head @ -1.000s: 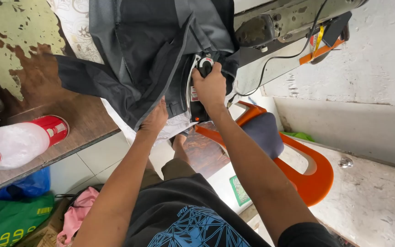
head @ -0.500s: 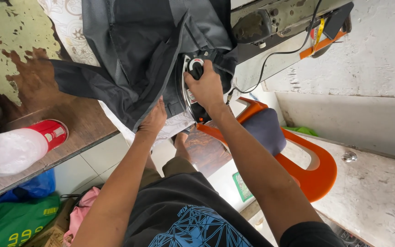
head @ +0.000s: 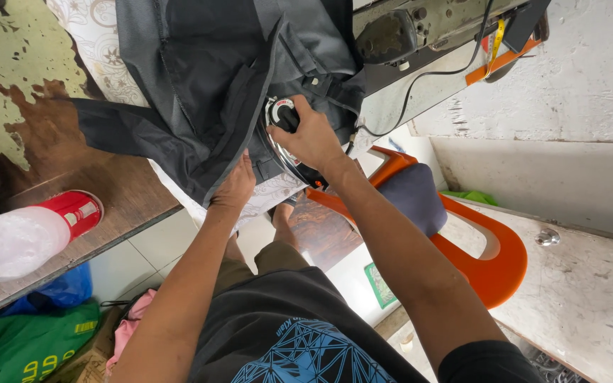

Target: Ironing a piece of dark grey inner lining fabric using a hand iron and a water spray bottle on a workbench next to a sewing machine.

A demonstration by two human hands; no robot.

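**Pressing a dark garment at the table edge**

Under the right hand (head: 311, 137), a chrome-bodied iron (head: 285, 145) is sitting on the dark grey garment (head: 214, 85), which is lying just ahead of both hands on the patterned cloth (head: 94, 42) covering the worn table (head: 30, 135). The right hand is closing fully around the iron's black handle. The left hand (head: 235, 186), fingers curled loosely, is pinching the garment's near hem just beside the iron. Judging by this, ironing is under way; the following stroke calls for the fabric being held taut and flat. Behind the right forearm, an orange chair (head: 494, 259) is standing.
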